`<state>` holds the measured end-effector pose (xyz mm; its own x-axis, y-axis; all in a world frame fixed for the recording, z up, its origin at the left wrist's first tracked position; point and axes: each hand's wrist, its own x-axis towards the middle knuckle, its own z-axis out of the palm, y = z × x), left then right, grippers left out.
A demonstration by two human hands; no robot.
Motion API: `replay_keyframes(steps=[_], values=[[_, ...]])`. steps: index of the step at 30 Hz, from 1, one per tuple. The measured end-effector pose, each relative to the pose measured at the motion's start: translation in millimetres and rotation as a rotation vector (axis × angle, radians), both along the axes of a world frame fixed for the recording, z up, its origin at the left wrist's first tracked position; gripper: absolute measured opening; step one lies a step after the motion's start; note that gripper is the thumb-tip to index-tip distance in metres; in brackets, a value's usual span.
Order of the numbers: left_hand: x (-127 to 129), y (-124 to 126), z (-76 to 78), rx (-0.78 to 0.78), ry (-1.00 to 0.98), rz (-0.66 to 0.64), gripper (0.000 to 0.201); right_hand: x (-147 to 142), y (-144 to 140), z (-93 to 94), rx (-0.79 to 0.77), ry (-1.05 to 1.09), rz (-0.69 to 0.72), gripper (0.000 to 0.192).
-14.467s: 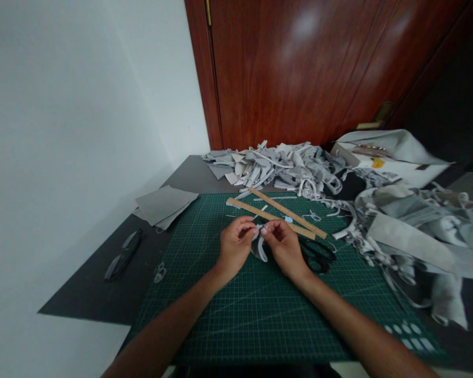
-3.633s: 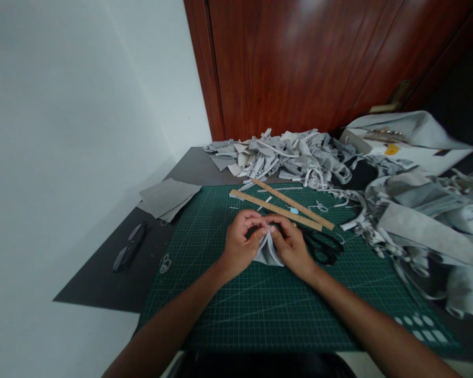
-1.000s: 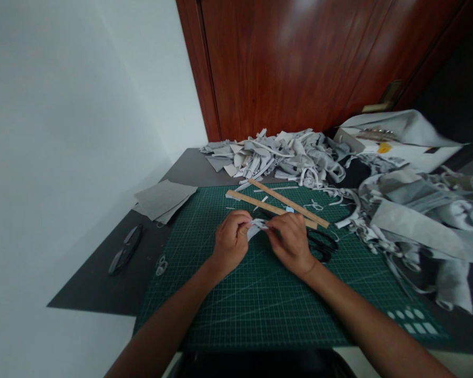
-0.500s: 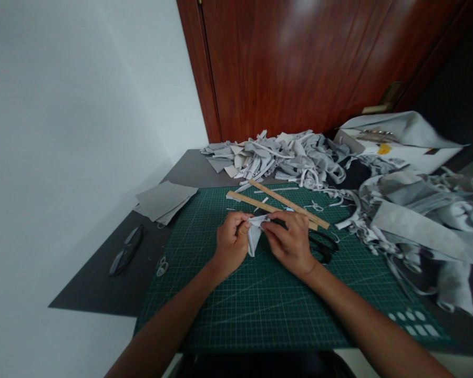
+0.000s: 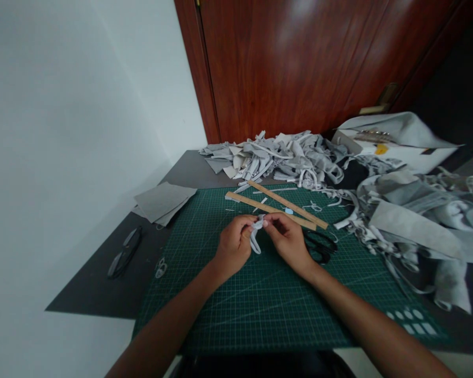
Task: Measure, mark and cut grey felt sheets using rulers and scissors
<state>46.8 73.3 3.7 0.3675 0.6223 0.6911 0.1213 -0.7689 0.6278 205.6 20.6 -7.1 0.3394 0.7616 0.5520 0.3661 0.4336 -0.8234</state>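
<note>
Between my two hands is a small piece of pale grey fabric (image 5: 255,242), pinched at its upper part, with a narrow folded end hanging down. My left hand (image 5: 235,240) closes thumb and fingers on its left side. From the right, my right hand (image 5: 287,239) pinches the upper end, close to the left fingertips. Both hands are held over a green cutting mat (image 5: 236,304). Black-handled scissors (image 5: 321,247) lie just right of my right hand, their blades hidden. Two wooden rulers (image 5: 286,202) lie crosswise beyond my fingers.
Grey fabric scraps (image 5: 276,155) are heaped at the back, and more fabric pieces (image 5: 418,215) pile up on the right. A white box (image 5: 402,152) stands behind them. On the left lie flat grey sheets (image 5: 165,202) and eyeglasses (image 5: 124,252).
My hands have come closer together. The fabric, spread in a flat triangular shape before, is now bunched into a narrower fold. A small light-blue item past my right hand shows more fully.
</note>
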Motion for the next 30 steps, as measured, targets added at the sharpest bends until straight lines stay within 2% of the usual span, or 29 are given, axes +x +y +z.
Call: replay_keyframes(steps=[3,5,9,14,20,25,30], values=[[-0.3,0.1,-0.2,-0.030,0.035,0.004,0.011,-0.9,1.3,-1.3,0.005,0.039,0.020,0.005],[-0.8,0.1,0.0,-0.049,0.054,0.014,0.012,0.5,0.2,0.9,0.024,-0.008,-0.006,0.004],[-1.3,1.5,0.5,-0.053,0.052,0.041,0.010,8.3,-3.0,7.5,0.112,-0.252,-0.021,0.013],[-1.6,4.3,0.4,-0.002,0.089,0.050,0.011,15.2,-4.0,7.5,0.193,-0.475,-0.028,0.010],[-5.8,8.4,2.8,0.132,0.219,0.058,0.016,15.8,-4.0,7.2,0.133,-0.425,0.021,0.002],[-7.6,10.5,2.0,0.258,0.288,0.058,0.017,15.9,-2.1,6.3,0.075,-0.356,-0.002,0.010],[-6.5,9.4,0.8,0.283,0.274,0.041,0.019,14.2,-1.3,4.2,0.052,-0.391,0.055,0.012]])
